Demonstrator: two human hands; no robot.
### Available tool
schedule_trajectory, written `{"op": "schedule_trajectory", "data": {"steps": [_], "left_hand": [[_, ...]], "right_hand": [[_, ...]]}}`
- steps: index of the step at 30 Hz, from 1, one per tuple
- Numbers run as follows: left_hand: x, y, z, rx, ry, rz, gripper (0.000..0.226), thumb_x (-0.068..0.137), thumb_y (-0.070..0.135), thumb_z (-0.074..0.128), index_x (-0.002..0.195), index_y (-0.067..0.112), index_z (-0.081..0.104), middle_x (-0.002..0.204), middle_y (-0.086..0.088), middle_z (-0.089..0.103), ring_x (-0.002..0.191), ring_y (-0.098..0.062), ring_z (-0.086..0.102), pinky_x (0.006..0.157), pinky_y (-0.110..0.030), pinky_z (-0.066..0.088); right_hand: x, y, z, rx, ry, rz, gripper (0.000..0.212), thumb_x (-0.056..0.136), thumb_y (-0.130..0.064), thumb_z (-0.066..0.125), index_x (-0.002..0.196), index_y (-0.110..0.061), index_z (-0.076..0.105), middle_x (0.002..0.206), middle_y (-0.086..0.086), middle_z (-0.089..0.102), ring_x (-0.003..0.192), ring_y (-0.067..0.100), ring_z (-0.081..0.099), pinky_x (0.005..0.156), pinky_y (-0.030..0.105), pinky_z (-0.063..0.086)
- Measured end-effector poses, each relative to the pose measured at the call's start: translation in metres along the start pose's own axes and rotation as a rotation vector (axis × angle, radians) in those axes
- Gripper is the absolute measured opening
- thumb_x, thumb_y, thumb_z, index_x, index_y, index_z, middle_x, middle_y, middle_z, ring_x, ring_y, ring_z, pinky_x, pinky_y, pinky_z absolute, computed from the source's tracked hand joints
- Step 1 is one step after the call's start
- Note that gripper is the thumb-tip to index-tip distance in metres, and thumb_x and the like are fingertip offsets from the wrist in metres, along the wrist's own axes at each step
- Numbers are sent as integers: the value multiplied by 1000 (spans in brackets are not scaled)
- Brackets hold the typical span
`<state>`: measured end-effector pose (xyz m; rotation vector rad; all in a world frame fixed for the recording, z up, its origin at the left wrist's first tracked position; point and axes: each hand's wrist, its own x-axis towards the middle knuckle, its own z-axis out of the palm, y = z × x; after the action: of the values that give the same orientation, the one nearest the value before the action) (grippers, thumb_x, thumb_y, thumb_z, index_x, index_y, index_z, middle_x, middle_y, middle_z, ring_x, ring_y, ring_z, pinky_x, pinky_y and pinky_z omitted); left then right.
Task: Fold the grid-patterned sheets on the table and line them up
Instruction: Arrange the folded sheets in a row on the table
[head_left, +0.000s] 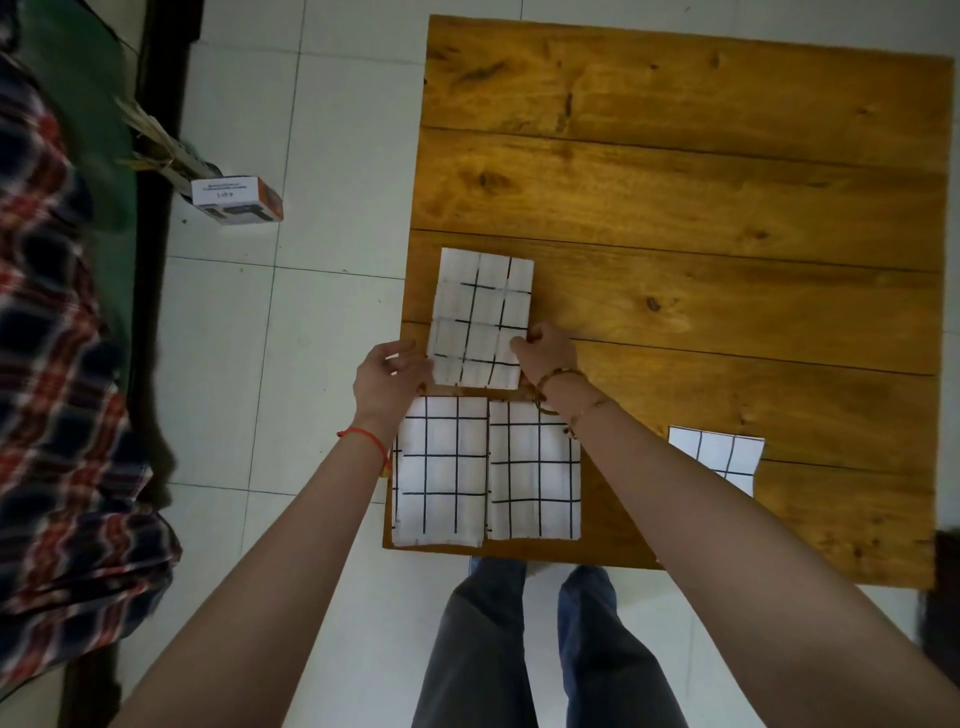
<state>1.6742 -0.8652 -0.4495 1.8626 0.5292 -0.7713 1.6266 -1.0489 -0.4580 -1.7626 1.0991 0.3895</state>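
A folded white sheet with black grid lines (480, 312) lies on the wooden table (727, 208) near its left edge. My left hand (389, 379) touches its lower left corner and my right hand (545, 353) pinches its lower right edge. Closer to me, two folded grid sheets lie side by side, the left one (441, 478) and the right one (535, 478), at the table's front left corner. A fourth grid sheet (717, 452) lies further right, partly hidden under my right forearm.
A small white and orange box (236, 200) sits on the tiled floor left of the table. A plaid cloth (57, 415) and a dark frame fill the far left. My legs (519, 649) stand below the table's front edge.
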Motion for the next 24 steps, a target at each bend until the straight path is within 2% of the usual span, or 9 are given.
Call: {"op": "schedule_trajectory", "data": {"steps": [2, 5, 7, 9, 13, 17, 20, 24], "left_hand": [[-1, -1, 3, 51, 19, 17, 29, 79, 14, 73, 104, 20, 61, 94, -7, 72, 89, -23, 70, 87, -40, 57], [-3, -1, 3, 163, 69, 69, 27, 80, 14, 72, 104, 20, 63, 88, 4, 66, 90, -23, 67, 89, -39, 55], [-4, -1, 1, 249, 115, 98, 29, 81, 15, 70, 110, 17, 64, 91, 5, 63, 87, -19, 64, 90, -36, 53], [-5, -3, -2, 291, 156, 117, 29, 81, 14, 69, 110, 16, 65, 94, 5, 64, 86, -18, 64, 90, -34, 52], [-8, -8, -10, 293, 176, 146, 30, 83, 12, 67, 113, 13, 64, 102, 1, 67, 76, -13, 62, 83, -28, 52], [-15, -10, -13, 287, 189, 191, 32, 84, 12, 67, 116, 12, 61, 104, 4, 63, 69, -1, 57, 74, -15, 45], [-27, -12, -8, 289, 224, 251, 31, 84, 10, 66, 114, 11, 61, 104, 4, 63, 68, -7, 59, 59, 2, 36], [-54, -15, 16, 290, 213, 326, 21, 84, 7, 62, 104, 13, 65, 96, 3, 67, 64, -2, 56, 58, 3, 36]], "right_hand": [[2, 3, 3, -48, -11, -21, 21, 88, -16, 56, 102, -1, 58, 88, 11, 59, 83, 27, 57, 67, 28, 47], [0, 0, 10, -134, -53, -103, 9, 89, -15, 55, 88, -6, 55, 74, 3, 53, 76, 19, 49, 57, 23, 35], [-2, -2, 15, -131, -74, -137, 10, 90, -16, 55, 83, -10, 50, 66, -2, 47, 73, 18, 48, 50, 21, 31], [-4, -4, 22, -134, -95, -156, 11, 91, -18, 55, 85, -11, 49, 68, 1, 49, 73, 18, 49, 51, 21, 32], [-7, -4, 32, -158, -106, -196, 17, 90, -25, 58, 86, -11, 49, 79, 9, 56, 74, 21, 52, 65, 30, 43], [-16, 6, 23, -133, 31, -176, 17, 90, -28, 58, 90, -11, 55, 73, 2, 56, 72, 21, 55, 66, 35, 49], [-28, 29, -2, -153, 189, -138, 16, 92, -28, 54, 94, -13, 60, 84, 3, 64, 77, 19, 59, 65, 33, 50], [-45, 75, -42, -153, 301, -158, 14, 93, -23, 52, 95, -12, 61, 88, 3, 65, 76, 15, 57, 64, 26, 45]]}}
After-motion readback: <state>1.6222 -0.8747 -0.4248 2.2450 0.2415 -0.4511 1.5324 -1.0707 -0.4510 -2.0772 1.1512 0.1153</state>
